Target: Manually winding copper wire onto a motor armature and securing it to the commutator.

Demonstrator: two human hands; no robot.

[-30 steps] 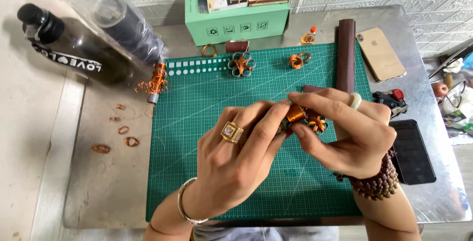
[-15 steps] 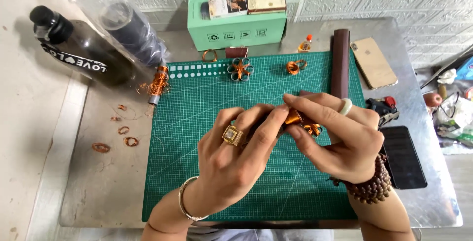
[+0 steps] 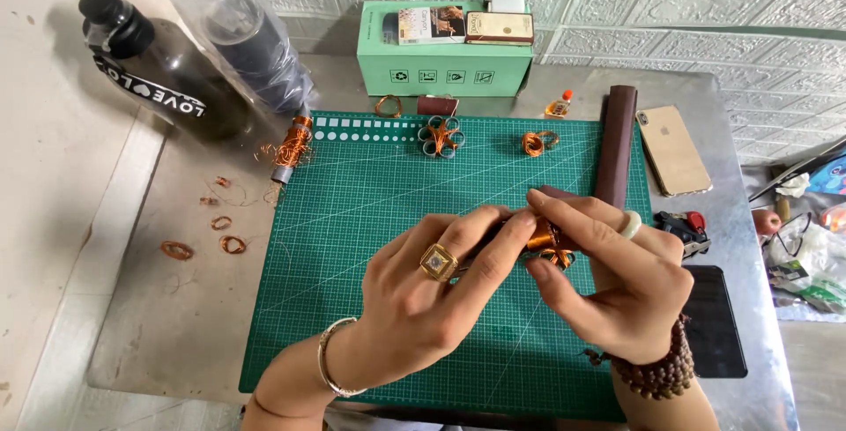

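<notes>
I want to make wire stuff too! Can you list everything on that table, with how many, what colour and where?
Cutting mat: one, green, middle of the table.
Wire-wrapped piece: one, copper, pinched between both hands.
Wire flower: one, copper and grey, mat's top edge.
Wire coil: one, copper, right of the flower.
Wire spool: one, copper, mat's top left corner.
Loose wire rings: several, copper, left of the mat.
Box: one, green, at the back.
Bottles: two, dark, back left.
Phone: one, gold, right.
Left hand: gold ring, bangle.
Right hand: pale ring, bead bracelet.
</notes>
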